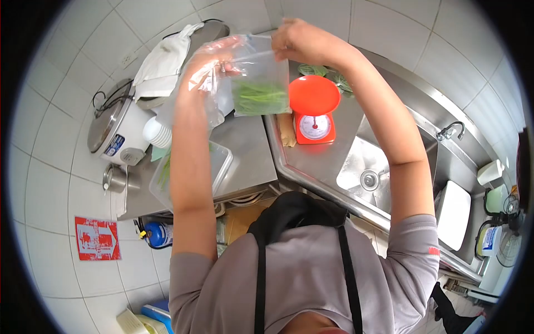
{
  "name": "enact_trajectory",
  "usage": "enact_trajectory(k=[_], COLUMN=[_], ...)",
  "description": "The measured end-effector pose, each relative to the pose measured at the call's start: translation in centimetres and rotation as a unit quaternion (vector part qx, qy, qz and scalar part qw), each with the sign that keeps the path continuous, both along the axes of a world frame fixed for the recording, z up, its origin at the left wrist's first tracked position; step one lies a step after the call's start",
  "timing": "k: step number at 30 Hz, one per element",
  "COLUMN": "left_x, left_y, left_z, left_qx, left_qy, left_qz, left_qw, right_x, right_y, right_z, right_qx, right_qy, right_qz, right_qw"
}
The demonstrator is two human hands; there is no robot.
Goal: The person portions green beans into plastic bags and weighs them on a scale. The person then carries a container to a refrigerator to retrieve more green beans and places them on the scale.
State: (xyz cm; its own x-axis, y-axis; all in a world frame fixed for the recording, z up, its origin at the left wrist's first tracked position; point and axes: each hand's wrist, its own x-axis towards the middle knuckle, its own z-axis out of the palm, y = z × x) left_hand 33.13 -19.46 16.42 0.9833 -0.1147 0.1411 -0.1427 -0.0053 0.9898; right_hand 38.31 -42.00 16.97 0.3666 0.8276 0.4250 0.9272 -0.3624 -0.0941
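A clear plastic bag (pixel 261 69) hangs upright above the steel counter, with cut green vegetables (pixel 258 97) lying in its bottom. My left hand (pixel 219 55) grips the bag's upper left side; clear plastic partly covers the fingers, which are slightly blurred. At the top right corner, my right hand (pixel 292 42) pinches the bag's edge. Below my left forearm, a clear plastic container (pixel 221 170) holds some more green pieces, partly hidden by the arm. To the right of the bag stands a red kitchen scale (pixel 315 136) with a round red pan (pixel 314 96).
Small wrapped greens (pixel 312 70) lie behind the scale. White stacked cups (pixel 157 132), a large lidded cooker (pixel 119 122) and a white cloth (pixel 161 61) are at the left. The sink (pixel 361 167) is at the right, with a faucet (pixel 451 131) and a white board (pixel 454 214) beyond.
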Motion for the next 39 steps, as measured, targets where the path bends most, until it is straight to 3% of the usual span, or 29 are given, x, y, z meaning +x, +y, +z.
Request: enact_trajectory(k=[4,10,18,24,27,31,33,35,39], left_x=[2.7,5.4,9.2,7.3,5.7,3.4,2.9,2.6,1.4], left_y=[-1.7,-4.8,-10.1,-11.2,-11.0,-10.0,-9.4,-9.0,-8.4], left_z=[-0.6,1.1,-2.9,-6.2,-8.9,-11.2,-13.5,-15.6,-17.6], left_qx=[0.267,0.248,0.142,0.109,-0.007,0.112,0.105,0.109,-0.004], left_qy=[0.03,-0.009,-0.017,0.001,-0.026,-0.03,-0.083,-0.152,-0.074], left_qz=[0.025,-0.017,0.0,-0.038,-0.075,-0.041,-0.056,-0.055,-0.067], left_qw=[0.963,0.969,0.99,0.993,0.997,0.992,0.989,0.981,0.995], right_x=[0.1,2.1,5.2,4.3,3.2,2.2,1.3,1.6,-0.9], right_y=[-0.8,-3.2,-6.6,-7.5,-7.5,-7.6,-7.5,-7.0,-5.6], right_z=[-1.8,-1.0,-3.0,-5.8,-6.5,-7.5,-6.9,-7.8,-7.6], right_qx=[-0.05,-0.048,-0.097,-0.135,-0.118,-0.125,-0.116,-0.188,-0.212], right_qy=[-0.058,-0.117,-0.139,-0.103,-0.036,0.108,0.204,0.2,0.224], right_qz=[-0.032,-0.176,-0.322,-0.33,-0.285,-0.235,-0.214,-0.204,-0.2], right_qw=[0.997,0.976,0.932,0.929,0.95,0.958,0.948,0.94,0.93])
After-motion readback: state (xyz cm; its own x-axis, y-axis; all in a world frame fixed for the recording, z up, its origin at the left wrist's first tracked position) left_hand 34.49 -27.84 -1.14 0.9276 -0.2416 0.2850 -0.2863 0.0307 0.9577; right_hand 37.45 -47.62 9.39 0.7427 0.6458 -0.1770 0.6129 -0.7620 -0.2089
